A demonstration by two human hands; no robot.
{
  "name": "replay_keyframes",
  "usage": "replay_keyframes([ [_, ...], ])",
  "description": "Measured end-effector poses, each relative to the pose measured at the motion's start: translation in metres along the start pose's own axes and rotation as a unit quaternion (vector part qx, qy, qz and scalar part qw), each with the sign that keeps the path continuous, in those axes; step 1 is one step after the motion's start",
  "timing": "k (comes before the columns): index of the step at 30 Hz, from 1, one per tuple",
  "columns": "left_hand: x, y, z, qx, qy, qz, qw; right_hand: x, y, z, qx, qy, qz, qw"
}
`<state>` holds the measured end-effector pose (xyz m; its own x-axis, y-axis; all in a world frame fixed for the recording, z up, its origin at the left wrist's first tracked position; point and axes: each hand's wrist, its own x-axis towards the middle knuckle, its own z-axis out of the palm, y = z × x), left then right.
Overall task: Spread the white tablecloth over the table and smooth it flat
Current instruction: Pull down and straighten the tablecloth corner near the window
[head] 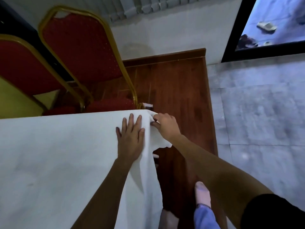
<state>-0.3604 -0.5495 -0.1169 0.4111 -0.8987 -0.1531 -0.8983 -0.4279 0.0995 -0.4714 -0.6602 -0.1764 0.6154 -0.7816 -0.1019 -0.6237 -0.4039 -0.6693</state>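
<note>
Here, the white tablecloth (57, 154) covers the desk, its right edge hanging above a wooden floor (178, 90) that meets grey tiles (255, 121). The left hand (132, 136) presses flat, fingers straight, near the far corner. The right hand (165, 124) pinches the draped corner fabric. Two red chairs (82, 52) stand behind the desk.

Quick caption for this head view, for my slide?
Left hand presses the white tablecloth flat near the corner; right hand pinches its overhang.
</note>
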Motion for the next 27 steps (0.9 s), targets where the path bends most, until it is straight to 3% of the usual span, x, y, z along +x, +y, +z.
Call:
replay_keyframes([
  [10, 0.031, 0.016, 0.002, -0.016, 0.026, -0.043, 0.999, -0.015, 0.040, 0.013, 0.043, 0.057, -0.008, 0.997],
  [15, 0.025, 0.017, 0.007, 0.010, 0.028, -0.068, 0.997, -0.034, 0.038, 0.012, 0.109, 0.041, -0.074, 0.990],
  [19, 0.022, 0.013, 0.007, 0.026, 0.023, -0.055, 0.998, -0.024, 0.039, 0.000, 0.084, -0.021, -0.058, 0.995],
  [21, 0.020, 0.010, 0.007, 0.025, 0.023, -0.055, 0.998, -0.009, 0.036, -0.006, 0.157, -0.043, 0.018, 0.986],
  [23, 0.019, 0.010, 0.008, 0.020, 0.023, -0.052, 0.998, 0.008, 0.028, -0.011, 0.235, -0.005, 0.070, 0.969],
  [25, 0.018, 0.010, 0.008, 0.025, 0.023, -0.050, 0.998, 0.028, 0.018, -0.009, 0.217, -0.034, 0.023, 0.975],
  [27, 0.018, 0.008, 0.009, 0.034, 0.023, -0.050, 0.998, 0.038, 0.006, -0.010, 0.117, -0.100, -0.021, 0.988],
])
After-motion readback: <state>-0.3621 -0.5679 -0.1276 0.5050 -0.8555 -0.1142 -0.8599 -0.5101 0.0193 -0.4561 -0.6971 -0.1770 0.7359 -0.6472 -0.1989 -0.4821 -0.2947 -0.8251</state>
